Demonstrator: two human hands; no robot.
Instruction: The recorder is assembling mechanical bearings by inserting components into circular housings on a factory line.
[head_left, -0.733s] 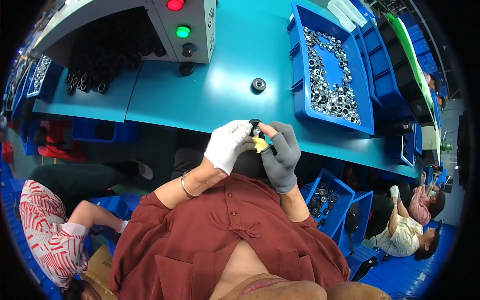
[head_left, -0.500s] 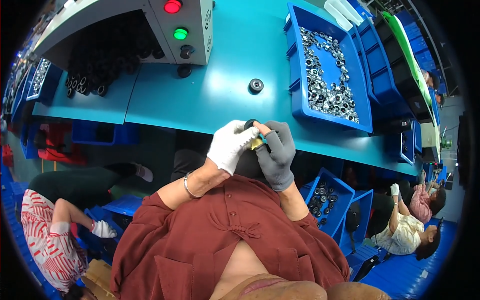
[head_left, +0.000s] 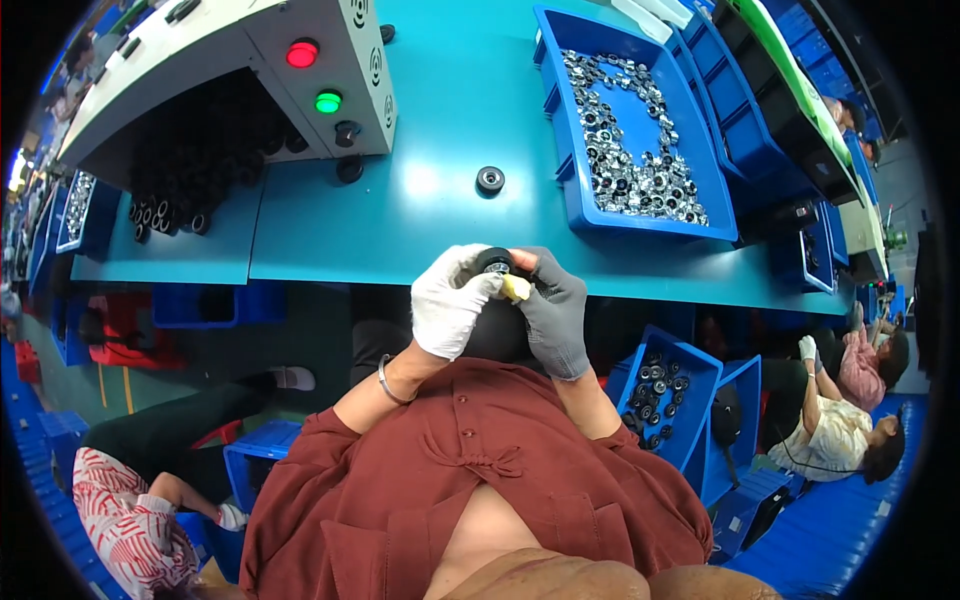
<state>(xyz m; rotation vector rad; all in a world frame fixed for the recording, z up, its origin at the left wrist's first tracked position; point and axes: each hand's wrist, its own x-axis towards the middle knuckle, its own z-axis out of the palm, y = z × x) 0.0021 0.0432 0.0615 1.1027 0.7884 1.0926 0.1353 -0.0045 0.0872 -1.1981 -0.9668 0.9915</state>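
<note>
I see room on the tabletop [head_left: 435, 115], white machine [head_left: 350, 60] blocking left, blue tray [head_left: 628, 112] right, black roller [head_left: 490, 181] toward near edge

A long teal counter [head_left: 430, 225] runs across the room, a thin seam [head_left: 257, 215] crossing it on the left and a pale patch of light gleaming on its top. A white machine housing [head_left: 325, 30] stands there, its red lamp [head_left: 302, 53] and green lamp [head_left: 328, 101] glowing. Below, I see dark green floor [head_left: 225, 355] with yellow lines [head_left: 127, 388]. At lower right spreads a blue surface [head_left: 850, 545], floor or wall I can't tell; a bright light [head_left: 17, 165] shines at far left
</note>
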